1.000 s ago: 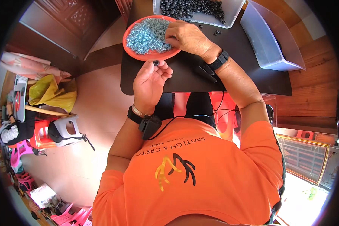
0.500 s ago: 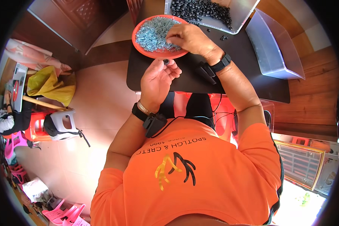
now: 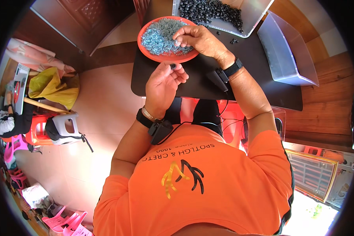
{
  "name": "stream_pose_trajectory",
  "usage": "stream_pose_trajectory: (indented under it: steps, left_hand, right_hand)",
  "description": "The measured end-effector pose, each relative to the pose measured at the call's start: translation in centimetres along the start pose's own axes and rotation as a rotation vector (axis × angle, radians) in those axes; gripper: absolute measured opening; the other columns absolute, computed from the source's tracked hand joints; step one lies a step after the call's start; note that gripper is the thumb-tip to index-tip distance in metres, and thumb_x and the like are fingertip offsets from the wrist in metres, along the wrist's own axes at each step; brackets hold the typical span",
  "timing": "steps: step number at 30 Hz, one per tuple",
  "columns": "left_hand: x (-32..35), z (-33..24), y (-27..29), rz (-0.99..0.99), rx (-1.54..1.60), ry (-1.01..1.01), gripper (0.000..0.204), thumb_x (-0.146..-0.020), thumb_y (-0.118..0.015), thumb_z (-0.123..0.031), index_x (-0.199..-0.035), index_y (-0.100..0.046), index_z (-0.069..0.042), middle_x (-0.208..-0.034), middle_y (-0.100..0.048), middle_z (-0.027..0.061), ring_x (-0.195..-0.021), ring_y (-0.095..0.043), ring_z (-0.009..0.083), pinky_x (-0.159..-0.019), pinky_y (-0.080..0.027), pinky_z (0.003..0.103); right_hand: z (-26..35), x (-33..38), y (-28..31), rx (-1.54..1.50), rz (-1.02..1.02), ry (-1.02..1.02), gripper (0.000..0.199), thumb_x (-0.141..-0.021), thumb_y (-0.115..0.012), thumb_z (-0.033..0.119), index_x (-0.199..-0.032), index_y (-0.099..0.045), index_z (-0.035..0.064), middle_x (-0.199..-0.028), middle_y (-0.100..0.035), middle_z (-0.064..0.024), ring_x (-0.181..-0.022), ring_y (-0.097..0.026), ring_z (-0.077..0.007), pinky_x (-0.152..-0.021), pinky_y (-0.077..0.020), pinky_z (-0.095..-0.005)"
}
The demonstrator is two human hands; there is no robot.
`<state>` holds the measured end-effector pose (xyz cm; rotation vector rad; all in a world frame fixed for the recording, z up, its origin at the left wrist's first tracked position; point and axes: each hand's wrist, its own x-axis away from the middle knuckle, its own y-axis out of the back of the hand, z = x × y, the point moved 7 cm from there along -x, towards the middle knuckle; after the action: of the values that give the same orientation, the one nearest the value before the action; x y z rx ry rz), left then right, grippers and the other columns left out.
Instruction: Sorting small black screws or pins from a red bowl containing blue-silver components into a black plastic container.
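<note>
While the left hand (image 3: 159,88) is palm up near the upper middle of the frame, its thumb and first finger pinch a tiny black bead-like piece (image 3: 173,66). Its other fingers curl loosely. Just above and to the right, the right hand (image 3: 200,41) hangs over a red plate (image 3: 155,56). Its thumb and first finger meet on what looks like a shiny clear bead-like piece (image 3: 177,43). Lots of pale blue, see-through pieces (image 3: 153,41) fill the plate. At the top of the frame, a clear plastic tub (image 3: 257,13) holds many black pieces (image 3: 196,11), and a few loose ones (image 3: 234,41) lie beside it on the dark surface (image 3: 259,74). The tiny pieces look light, hard and smooth, so they could slip. Gently pinching their sides seems best.
</note>
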<state>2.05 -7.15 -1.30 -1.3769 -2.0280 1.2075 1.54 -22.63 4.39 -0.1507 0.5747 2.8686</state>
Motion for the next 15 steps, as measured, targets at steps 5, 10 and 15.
stream_pose_trajectory:
  steps: [5,10,15]
  left_hand:
    - [0.0,-3.0,-2.6,-0.016,-0.651,-0.074,0.018,-0.093,-0.052,-0.017,-0.098,-0.059,0.000,-0.093,-0.056,0.0044,-0.088,-0.056,0.0131,-0.075,-0.044,0.026]
    - [-2.5,-6.3,-4.7,0.082,-1.430,-0.498,0.013,-0.084,-0.058,-0.007,-0.094,-0.058,0.001,-0.097,-0.054,0.0110,-0.087,-0.057,0.0238,-0.077,-0.045,0.033]
    - [-3.6,-5.9,-7.7,0.221,-1.799,-0.691,0.011,-0.081,-0.056,-0.005,-0.091,-0.058,0.000,-0.099,-0.052,0.0176,-0.090,-0.054,0.0328,-0.081,-0.045,0.041]
  right_hand:
    - [0.2,0.2,0.1,-0.115,-0.045,0.027,0.014,-0.092,-0.059,0.014,-0.097,-0.064,0.0019,-0.086,-0.064,0.0000,-0.077,-0.056,-0.0071,-0.074,-0.0485,-0.0226]
    - [0.3,0.5,-0.1,-0.212,-0.047,-0.047,0.021,-0.095,-0.057,0.025,-0.094,-0.064,0.0053,-0.079,-0.060,0.0030,-0.072,-0.050,-0.0048,-0.066,-0.0428,-0.0199]
    - [0.1,0.7,-0.8,-0.303,-0.067,-0.062,0.021,-0.095,-0.057,0.025,-0.092,-0.064,0.0056,-0.073,-0.054,0.0054,-0.068,-0.048,-0.0041,-0.063,-0.0422,-0.0191]
